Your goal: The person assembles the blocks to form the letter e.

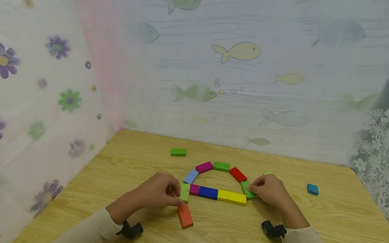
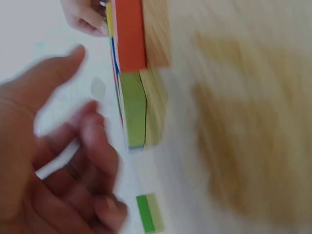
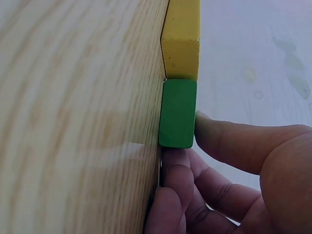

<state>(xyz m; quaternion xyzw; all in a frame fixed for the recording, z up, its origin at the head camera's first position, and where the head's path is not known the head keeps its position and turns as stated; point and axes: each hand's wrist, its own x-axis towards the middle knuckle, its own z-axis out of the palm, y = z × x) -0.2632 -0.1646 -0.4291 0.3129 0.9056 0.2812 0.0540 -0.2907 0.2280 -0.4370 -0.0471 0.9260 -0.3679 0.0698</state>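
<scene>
On the wooden table, colored blocks form a closed arch. Light blue [image 1: 191,176], magenta [image 1: 204,167], green [image 1: 221,166] and red [image 1: 238,174] blocks curve along its far side. Its straight near side has a small magenta [image 1: 194,189], a dark blue [image 1: 208,193] and a yellow block [image 1: 232,197]. My right hand [image 1: 270,190] pinches the green block [image 3: 178,113] at the arch's right end, which touches the yellow one. My left hand [image 1: 159,191], thumb and fingers apart and holding nothing, hovers beside the light green block [image 1: 185,193] and the orange block [image 1: 185,216] below it.
A loose green block [image 1: 178,152] lies at the back left, a teal block [image 1: 313,189] at the right. Part of a light green piece [image 1: 267,173] shows behind my right hand. Black wrist cameras [image 1: 132,231] hang under both forearms. A patterned curtain [image 1: 232,118] borders the table's back.
</scene>
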